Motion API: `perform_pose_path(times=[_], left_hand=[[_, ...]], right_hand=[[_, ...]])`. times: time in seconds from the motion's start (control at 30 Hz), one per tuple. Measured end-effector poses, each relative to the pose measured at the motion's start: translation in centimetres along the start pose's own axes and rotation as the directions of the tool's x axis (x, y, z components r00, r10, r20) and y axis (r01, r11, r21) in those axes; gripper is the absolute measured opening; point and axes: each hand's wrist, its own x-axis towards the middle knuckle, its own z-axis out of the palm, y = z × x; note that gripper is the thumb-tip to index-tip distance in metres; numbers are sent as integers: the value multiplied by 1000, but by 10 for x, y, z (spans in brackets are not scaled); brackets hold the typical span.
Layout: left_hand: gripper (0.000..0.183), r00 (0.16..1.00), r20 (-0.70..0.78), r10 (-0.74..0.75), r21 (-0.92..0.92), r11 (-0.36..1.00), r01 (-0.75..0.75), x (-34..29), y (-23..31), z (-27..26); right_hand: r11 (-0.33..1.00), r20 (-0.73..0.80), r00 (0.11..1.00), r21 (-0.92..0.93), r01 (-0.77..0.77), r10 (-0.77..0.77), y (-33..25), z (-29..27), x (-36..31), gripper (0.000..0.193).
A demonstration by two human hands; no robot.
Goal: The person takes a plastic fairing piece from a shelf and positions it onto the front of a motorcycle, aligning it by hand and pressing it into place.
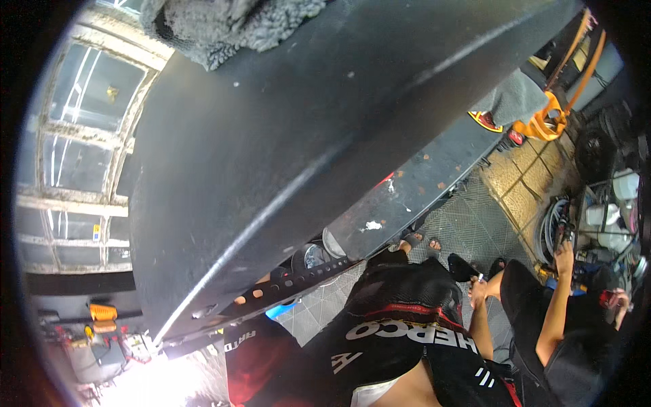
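Note:
My right hand is low at my right side, its fingers curled around something small and pale that I cannot make out. A dark flat object lies just beyond it. My left arm, in a dark red sleeve, reaches toward the lower edge of a large, dark grey curved panel. The hand at its end is hidden. Along that edge runs a dark strip with a row of round holes. A grey fluffy cloth rests on top of the panel.
At the right a co-worker's hands are near a shelf with white containers. Coiled hoses hang beside it. An orange strap and a grey cloth lie at the panel's far end. Tools are at the lower left.

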Motion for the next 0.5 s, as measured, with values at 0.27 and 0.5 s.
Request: perform_pose_path(times=[0.27,0.5], left_hand=[[26,970,-116,-212,-372,915,156,-45,-43,36],[23,913,-314,-262,-415,902,117,-72,-18,42]], right_hand=[[900,107,987,-407,156,-123,-23,-33,57,27],[816,291,939,-487,312,-185,-44,-30,77,36]])
